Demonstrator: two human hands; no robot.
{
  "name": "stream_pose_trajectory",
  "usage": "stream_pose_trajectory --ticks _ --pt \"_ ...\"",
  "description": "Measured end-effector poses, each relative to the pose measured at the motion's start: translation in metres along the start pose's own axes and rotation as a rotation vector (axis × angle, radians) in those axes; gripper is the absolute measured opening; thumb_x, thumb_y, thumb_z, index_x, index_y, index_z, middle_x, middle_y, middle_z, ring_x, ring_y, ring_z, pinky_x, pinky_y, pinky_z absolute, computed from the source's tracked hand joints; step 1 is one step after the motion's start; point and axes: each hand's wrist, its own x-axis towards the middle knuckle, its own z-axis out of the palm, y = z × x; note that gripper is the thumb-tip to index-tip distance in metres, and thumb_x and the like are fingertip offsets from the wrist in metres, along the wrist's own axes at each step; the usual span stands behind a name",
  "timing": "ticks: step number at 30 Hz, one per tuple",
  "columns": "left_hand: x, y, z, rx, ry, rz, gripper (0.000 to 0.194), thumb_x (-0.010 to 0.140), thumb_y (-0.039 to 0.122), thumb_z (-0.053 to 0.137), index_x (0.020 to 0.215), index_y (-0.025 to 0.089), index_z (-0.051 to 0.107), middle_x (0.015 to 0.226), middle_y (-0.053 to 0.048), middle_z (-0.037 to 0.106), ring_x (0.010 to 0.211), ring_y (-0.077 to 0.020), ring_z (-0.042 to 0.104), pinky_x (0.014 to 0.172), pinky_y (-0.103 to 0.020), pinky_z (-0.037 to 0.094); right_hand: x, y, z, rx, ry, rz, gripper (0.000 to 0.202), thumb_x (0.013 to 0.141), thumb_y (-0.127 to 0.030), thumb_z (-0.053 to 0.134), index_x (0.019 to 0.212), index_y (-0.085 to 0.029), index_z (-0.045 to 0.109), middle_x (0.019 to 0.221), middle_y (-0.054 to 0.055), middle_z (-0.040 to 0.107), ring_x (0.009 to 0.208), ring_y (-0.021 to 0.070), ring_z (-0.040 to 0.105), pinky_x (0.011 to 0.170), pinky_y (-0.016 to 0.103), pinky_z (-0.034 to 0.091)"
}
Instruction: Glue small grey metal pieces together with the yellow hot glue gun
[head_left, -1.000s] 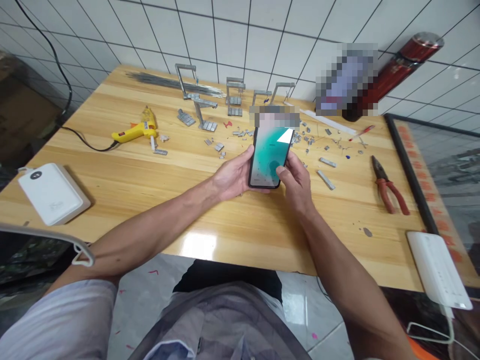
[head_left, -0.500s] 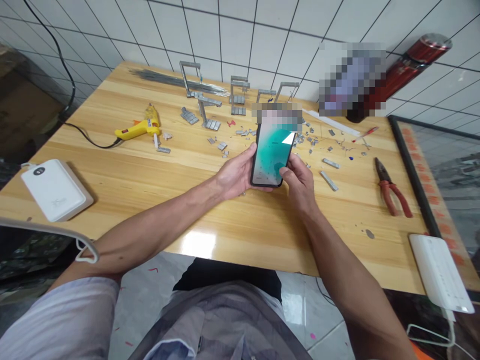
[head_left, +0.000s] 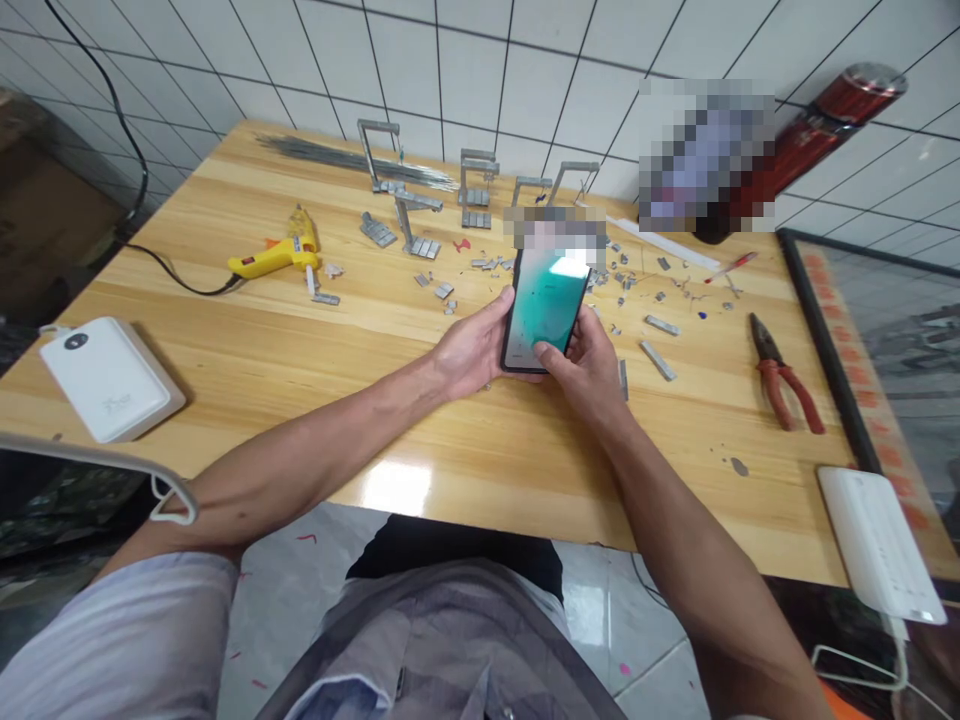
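Note:
A smartphone [head_left: 551, 300] with a lit green and pale screen is held upright over the wooden table; its top edge is blurred out. My left hand [head_left: 478, 345] grips the phone's left side and lower edge, thumb along the side. From the right, my right hand [head_left: 585, 365] is closed around the lower corner, its thumb resting on the lower part of the screen. Small grey strip pieces [head_left: 622, 280] lie scattered behind and beside the phone. Several grey bracket-like stands [head_left: 418, 225] are lined up toward the wall.
A yellow glue gun [head_left: 274, 258] and white power bank [head_left: 112, 380] are at left. Thin metal rods [head_left: 337, 160] lie at the back. Red-handled pliers [head_left: 780, 375], a second white power bank [head_left: 877, 540], a red flask [head_left: 810, 150] and a dark-framed panel [head_left: 825, 350] are at right.
My right thumb has moved left across the lower screen, and the right hand has shifted slightly left with it. The phone and my left hand stay nearly in place.

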Motion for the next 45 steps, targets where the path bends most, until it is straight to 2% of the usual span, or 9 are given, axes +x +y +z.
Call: stream_pose_trajectory --ticks 7,13,18,22,29,33,36,40,45 --pt "-0.002 0.002 0.004 0.012 0.053 0.007 0.064 0.123 0.054 0.029 0.166 0.022 0.064 0.139 -0.015 0.085 0.119 -0.0324 0.085 0.103 -0.049 0.071 0.0 -0.006 -0.003 0.031 -0.029 -0.019 0.076 0.092 -0.065 0.088 0.156 -0.034 0.059 0.156 0.009 0.073 0.14 0.0335 0.073 0.118 0.054 0.065" --pt "0.0 0.002 0.003 -0.036 0.03 0.004 0.065 0.123 0.054 0.029 0.168 0.022 0.062 0.136 -0.015 0.086 0.12 -0.0337 0.085 0.108 -0.051 0.069 -0.001 -0.003 -0.003 -0.06 -0.032 0.008 0.078 0.085 -0.054 0.094 0.153 -0.034 0.061 0.14 0.009 0.079 0.122 0.0336 0.079 0.107 0.055 0.071" --pt "-0.002 0.003 0.004 -0.018 0.038 0.012 0.065 0.123 0.054 0.03 0.168 0.019 0.061 0.138 -0.017 0.084 0.109 -0.0314 0.086 0.096 -0.047 0.073 0.001 -0.002 -0.008 -0.019 -0.035 -0.024 0.066 0.096 -0.058 0.082 0.154 -0.032 0.061 0.151 0.009 0.076 0.138 0.0337 0.074 0.114 0.054 0.066" --pt "-0.002 0.003 0.003 0.004 0.047 0.018 0.063 0.123 0.054 0.032 0.166 0.019 0.062 0.14 -0.018 0.083 0.106 -0.0297 0.086 0.087 -0.043 0.074 0.002 0.0 -0.012 -0.037 -0.023 -0.038 0.066 0.098 -0.061 0.079 0.155 -0.031 0.061 0.152 0.01 0.076 0.138 0.0341 0.074 0.115 0.056 0.065" --pt "-0.002 -0.003 0.003 0.006 0.027 0.011 0.063 0.123 0.054 0.03 0.17 0.023 0.059 0.143 -0.016 0.082 0.112 -0.0311 0.085 0.094 -0.046 0.073 0.002 0.001 -0.008 -0.043 0.057 -0.085 0.086 0.096 -0.073 0.081 0.166 -0.034 0.051 0.162 0.013 0.068 0.145 0.0384 0.07 0.121 0.063 0.061" --pt "-0.003 -0.007 0.004 0.018 0.016 0.009 0.061 0.124 0.052 0.031 0.169 0.024 0.06 0.144 -0.015 0.082 0.115 -0.0311 0.085 0.097 -0.046 0.072 0.004 0.004 -0.006 -0.046 0.063 -0.056 0.088 0.095 -0.073 0.083 0.166 -0.034 0.05 0.157 0.012 0.071 0.143 0.0375 0.071 0.12 0.062 0.062" --pt "-0.002 -0.006 0.004 0.03 0.036 0.004 0.062 0.123 0.053 0.031 0.17 0.024 0.059 0.144 -0.016 0.082 0.113 -0.0317 0.085 0.094 -0.046 0.073 0.005 0.005 -0.01 -0.063 0.067 -0.1 0.085 0.097 -0.073 0.08 0.165 -0.034 0.051 0.158 0.012 0.07 0.139 0.0363 0.072 0.115 0.06 0.064" --pt "-0.002 -0.002 0.004 -0.001 0.058 -0.004 0.067 0.123 0.055 0.026 0.172 0.021 0.057 0.142 -0.018 0.083 0.114 -0.0334 0.085 0.098 -0.05 0.072 0.004 0.006 -0.016 -0.071 0.048 -0.141 0.071 0.098 -0.059 0.078 0.159 -0.033 0.054 0.153 0.011 0.072 0.124 0.0316 0.076 0.105 0.055 0.067" --pt "-0.002 0.001 0.003 -0.028 0.055 0.007 0.068 0.123 0.055 0.025 0.169 0.017 0.06 0.137 -0.018 0.084 0.112 -0.0325 0.086 0.099 -0.05 0.073 0.005 0.01 -0.013 -0.067 0.043 -0.122 0.064 0.092 -0.04 0.08 0.151 -0.031 0.058 0.146 0.01 0.076 0.115 0.0282 0.077 0.098 0.049 0.067"
